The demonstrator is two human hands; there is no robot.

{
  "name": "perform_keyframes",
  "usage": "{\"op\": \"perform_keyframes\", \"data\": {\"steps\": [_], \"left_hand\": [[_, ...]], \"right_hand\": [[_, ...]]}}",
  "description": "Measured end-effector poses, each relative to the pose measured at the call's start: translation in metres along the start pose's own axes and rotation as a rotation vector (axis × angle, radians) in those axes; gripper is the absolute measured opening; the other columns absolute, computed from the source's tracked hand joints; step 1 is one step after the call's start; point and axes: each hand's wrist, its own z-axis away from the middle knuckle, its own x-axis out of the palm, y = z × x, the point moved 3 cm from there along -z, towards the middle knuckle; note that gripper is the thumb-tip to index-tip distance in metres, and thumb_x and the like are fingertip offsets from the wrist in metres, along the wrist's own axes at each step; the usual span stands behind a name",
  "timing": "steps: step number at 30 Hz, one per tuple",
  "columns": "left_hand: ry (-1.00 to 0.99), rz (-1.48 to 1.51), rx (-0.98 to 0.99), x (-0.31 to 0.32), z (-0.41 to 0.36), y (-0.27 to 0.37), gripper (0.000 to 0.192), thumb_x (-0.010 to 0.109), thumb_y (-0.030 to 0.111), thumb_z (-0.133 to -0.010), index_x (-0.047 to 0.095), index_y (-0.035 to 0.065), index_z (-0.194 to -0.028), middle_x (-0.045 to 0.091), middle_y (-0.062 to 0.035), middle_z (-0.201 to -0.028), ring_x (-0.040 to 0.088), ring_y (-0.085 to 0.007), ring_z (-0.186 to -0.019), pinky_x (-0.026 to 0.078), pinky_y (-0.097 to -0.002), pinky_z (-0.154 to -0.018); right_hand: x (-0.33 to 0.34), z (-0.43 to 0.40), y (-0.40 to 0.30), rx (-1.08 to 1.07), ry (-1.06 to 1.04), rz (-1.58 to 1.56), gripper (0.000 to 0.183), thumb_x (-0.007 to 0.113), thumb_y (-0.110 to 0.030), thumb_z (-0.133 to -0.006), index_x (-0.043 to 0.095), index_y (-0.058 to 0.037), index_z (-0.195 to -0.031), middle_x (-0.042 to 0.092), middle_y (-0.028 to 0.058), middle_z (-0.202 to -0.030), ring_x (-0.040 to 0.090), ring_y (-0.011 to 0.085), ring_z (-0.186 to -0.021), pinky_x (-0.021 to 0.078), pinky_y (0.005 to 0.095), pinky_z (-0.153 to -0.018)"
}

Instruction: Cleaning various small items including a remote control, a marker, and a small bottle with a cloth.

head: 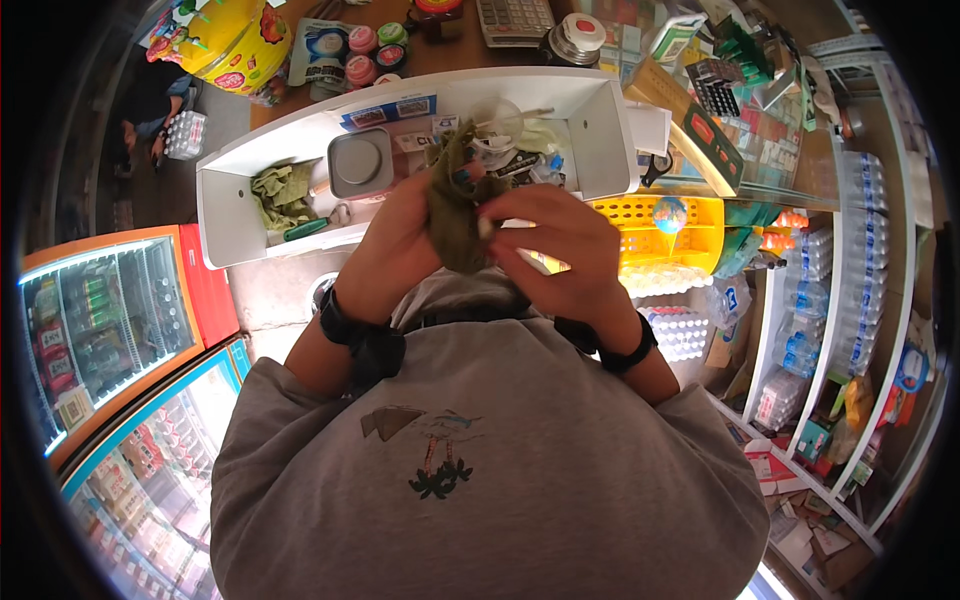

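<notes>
My left hand grips a crumpled olive-green cloth above the front edge of a white drawer. The fingertips of my right hand pinch the cloth's right side, where a small whitish spot shows; I cannot tell what it is. Inside the pulled-out drawer, a grey metal tin sits behind my left hand. Another olive-green cloth lies bunched at the drawer's left end, beside a green-handled tool. A clear plastic cup and small loose items are partly hidden behind the held cloth.
On the counter stand a yellow candy tub, small round tubs, a calculator and an open carton. A yellow plastic basket is at right. Glass-door fridges flank the left. Another person's hand appears at upper left.
</notes>
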Motion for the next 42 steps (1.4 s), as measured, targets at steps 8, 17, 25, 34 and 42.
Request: {"op": "perform_keyframes", "data": {"steps": [8,17,25,34,42], "left_hand": [[-0.091,-0.039,-0.005,0.010,-0.007,-0.011,0.021,0.038,0.015,-0.089,0.045,0.0036,-0.106,0.049,-0.0037,-0.081,0.049,-0.0133,-0.075,0.044,-0.0272,-0.074],[-0.270,-0.342,0.245,0.034,0.006,0.008,0.029,0.037,0.010,-0.087,0.042,0.0032,-0.115,0.052,-0.0096,-0.106,0.051,-0.0231,-0.102,0.042,-0.0343,-0.088],[-0.098,-0.599,0.308,0.030,0.001,0.002,0.041,0.034,-0.002,-0.082,0.036,-0.0005,-0.123,0.039,-0.0136,-0.127,0.041,-0.0232,-0.116,0.034,-0.0329,-0.097],[-0.271,-0.692,0.280,0.043,0.009,0.015,0.040,0.034,-0.002,-0.077,0.044,-0.0010,-0.116,0.042,-0.0182,-0.124,0.044,-0.0256,-0.111,0.035,-0.0328,-0.094],[-0.122,-0.700,0.628,0.035,0.016,0.027,0.022,0.038,0.023,-0.091,0.044,0.0054,-0.079,0.049,-0.0076,-0.078,0.051,-0.0243,-0.091,0.035,-0.0375,-0.089]], "right_hand": [[0.005,0.045,0.067,0.765,0.056,-1.070,0.043,0.044,-0.002,-0.077,0.040,-0.0006,-0.121,0.056,0.0138,-0.102,0.054,0.0183,-0.096,0.0415,0.0277,-0.082],[-0.004,0.052,0.067,0.684,-0.191,-1.051,0.036,0.058,-0.005,-0.077,0.049,0.0011,-0.112,0.059,0.0063,-0.099,0.058,0.0102,-0.083,0.0475,0.0237,-0.070],[0.018,0.013,0.043,0.537,0.157,-1.048,0.032,0.060,-0.002,-0.075,0.050,-0.0019,-0.106,0.055,0.0061,-0.101,0.053,0.0125,-0.095,0.0451,0.0247,-0.077],[0.019,0.014,0.046,0.719,0.006,-0.526,0.016,0.052,-0.007,-0.081,0.053,0.0010,-0.095,0.058,0.0089,-0.075,0.055,0.0118,-0.073,0.0429,0.0247,-0.065],[0.012,0.014,0.024,0.639,-0.210,-0.458,0.020,0.047,-0.005,-0.084,0.053,0.0024,-0.101,0.059,0.0056,-0.079,0.054,0.0104,-0.074,0.0426,0.0231,-0.067]]}}
